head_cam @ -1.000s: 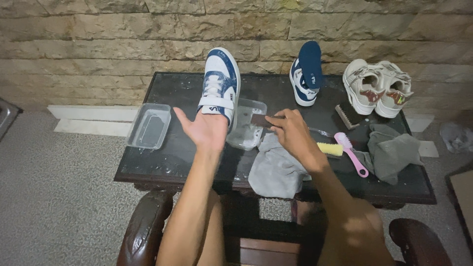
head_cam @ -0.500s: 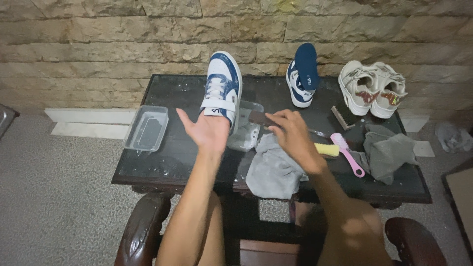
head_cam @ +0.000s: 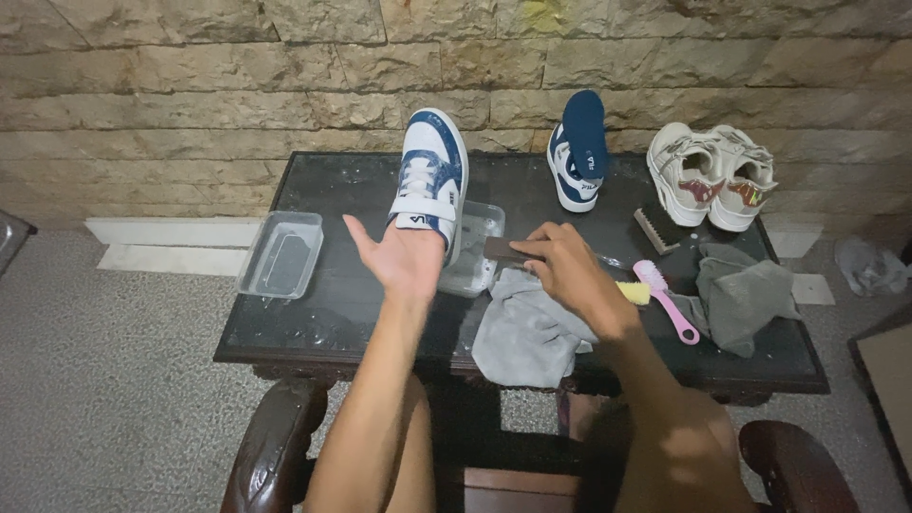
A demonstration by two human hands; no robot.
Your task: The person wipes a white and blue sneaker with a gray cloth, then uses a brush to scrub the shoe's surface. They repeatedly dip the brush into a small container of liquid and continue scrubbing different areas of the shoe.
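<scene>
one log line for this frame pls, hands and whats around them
left hand: holds blue-and-white sneaker upright | right hand: holds dark brush over grey cloth | nearby: clear tray, pink brush, black table

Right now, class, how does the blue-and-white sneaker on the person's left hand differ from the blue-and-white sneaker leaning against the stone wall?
The blue-and-white sneaker on the left hand is held up, strap side showing; the blue-and-white sneaker by the wall stands on the dark table. The second has a blue insole sticking out; the first does not. Both share colours.
</scene>
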